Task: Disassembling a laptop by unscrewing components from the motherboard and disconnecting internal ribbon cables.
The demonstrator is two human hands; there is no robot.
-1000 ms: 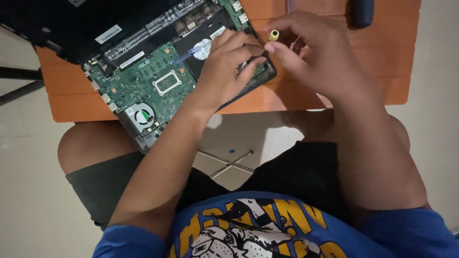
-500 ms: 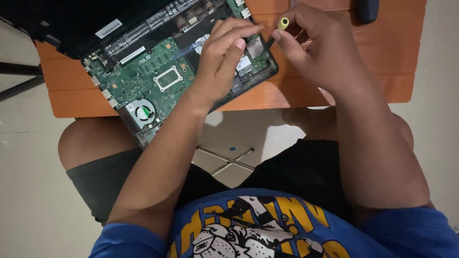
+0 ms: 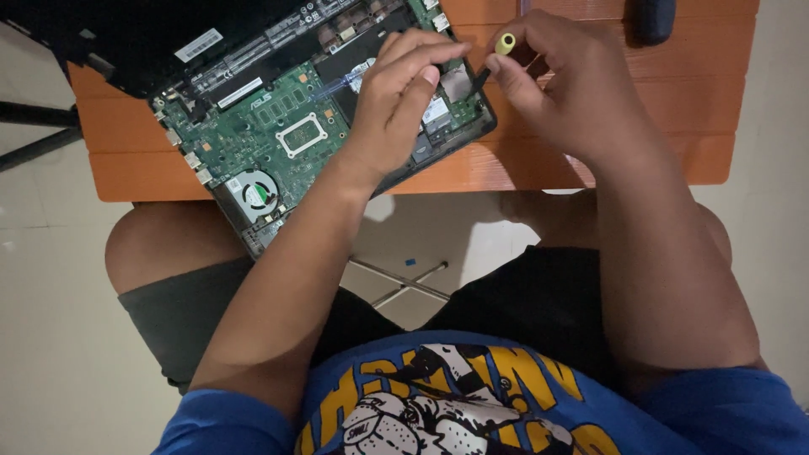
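Observation:
An opened laptop (image 3: pixel 278 126) lies on the orange table (image 3: pixel 590 160) with its green circuit board, cooling fan (image 3: pixel 254 191) and black battery exposed. My left hand (image 3: pixel 396 101) rests on the board's right part, fingers curled, fingertips pressing near a small card at the corner. My right hand (image 3: pixel 560 84) holds a small screwdriver (image 3: pixel 497 55) with a yellow cap and dark shaft, its tip pointing down at the board's right edge beside my left fingertips.
A dark object (image 3: pixel 653 18) lies at the table's far right edge. Below the table are my knees, black shorts and a blue printed shirt. Metal table legs (image 3: pixel 404 282) cross on the pale tiled floor.
My right hand has moved left with the screwdriver, closer to my left fingertips at the board's right edge. The left hand has stayed on the board.

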